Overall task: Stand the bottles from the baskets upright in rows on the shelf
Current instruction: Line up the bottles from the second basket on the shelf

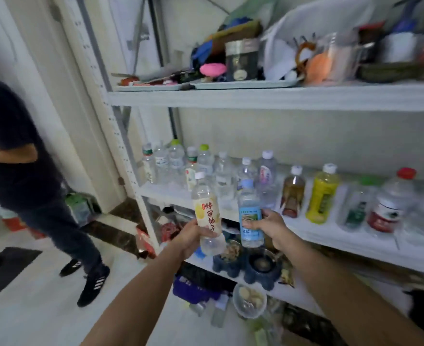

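My left hand (189, 239) grips a clear bottle with a cream label and white cap (206, 208), held upright in front of the middle shelf (330, 236). Just to its right, my right hand (268, 224) holds a bottle with a light blue label and blue cap (249, 216), also upright. Both bottles hang in the air just before the shelf's front edge. On the shelf stand several bottles in rows: clear water bottles (176, 161) at the left, a brown tea bottle (292, 192), a yellow bottle (322, 194) and a red-capped bottle (390, 201) to the right. No basket is visible.
The upper shelf (256, 97) carries trays, a dark tin and clutter. Pet bowls (261, 264) and jars fill the lower shelf. A person in dark clothes (31, 183) stands at the left on the white floor, beside a black mat (3, 268).
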The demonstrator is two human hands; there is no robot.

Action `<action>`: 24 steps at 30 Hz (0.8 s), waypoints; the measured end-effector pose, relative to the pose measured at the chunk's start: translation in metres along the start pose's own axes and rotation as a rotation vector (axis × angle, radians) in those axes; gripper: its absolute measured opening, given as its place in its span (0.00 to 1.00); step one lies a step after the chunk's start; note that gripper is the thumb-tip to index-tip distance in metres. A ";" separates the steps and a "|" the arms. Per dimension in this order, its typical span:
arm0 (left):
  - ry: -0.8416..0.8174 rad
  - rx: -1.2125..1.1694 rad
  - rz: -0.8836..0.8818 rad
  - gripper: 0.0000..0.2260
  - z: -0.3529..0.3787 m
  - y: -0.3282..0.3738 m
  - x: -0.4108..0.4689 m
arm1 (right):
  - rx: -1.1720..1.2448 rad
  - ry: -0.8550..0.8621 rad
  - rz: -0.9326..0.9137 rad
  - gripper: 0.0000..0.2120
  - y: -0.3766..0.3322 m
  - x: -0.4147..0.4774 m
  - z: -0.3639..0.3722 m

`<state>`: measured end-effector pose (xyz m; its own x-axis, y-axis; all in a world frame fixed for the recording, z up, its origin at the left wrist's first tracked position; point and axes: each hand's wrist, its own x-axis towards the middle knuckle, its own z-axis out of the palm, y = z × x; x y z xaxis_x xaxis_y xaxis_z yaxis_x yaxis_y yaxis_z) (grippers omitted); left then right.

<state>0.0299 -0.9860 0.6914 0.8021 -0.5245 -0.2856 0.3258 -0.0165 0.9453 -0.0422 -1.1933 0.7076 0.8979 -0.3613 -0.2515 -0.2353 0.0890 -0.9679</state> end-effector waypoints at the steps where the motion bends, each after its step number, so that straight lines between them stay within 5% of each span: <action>1: -0.059 0.012 -0.020 0.20 0.017 0.000 0.010 | 0.022 0.064 -0.001 0.19 0.003 -0.010 -0.019; 8: -0.443 0.111 -0.111 0.30 0.149 -0.034 0.038 | 0.145 0.470 0.043 0.19 0.042 -0.107 -0.138; 16: -0.754 0.275 -0.175 0.26 0.324 -0.089 0.010 | 0.191 0.785 0.078 0.22 0.085 -0.229 -0.265; 20: -0.868 0.317 -0.164 0.35 0.413 -0.105 -0.009 | 0.212 0.872 0.050 0.22 0.098 -0.279 -0.333; 24: -0.891 0.278 -0.187 0.32 0.507 -0.125 -0.037 | 0.216 0.945 0.030 0.22 0.111 -0.326 -0.409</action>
<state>-0.2939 -1.3963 0.6637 0.0347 -0.9470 -0.3193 0.1870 -0.3077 0.9329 -0.5134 -1.4456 0.6846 0.2011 -0.9445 -0.2597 -0.0951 0.2450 -0.9648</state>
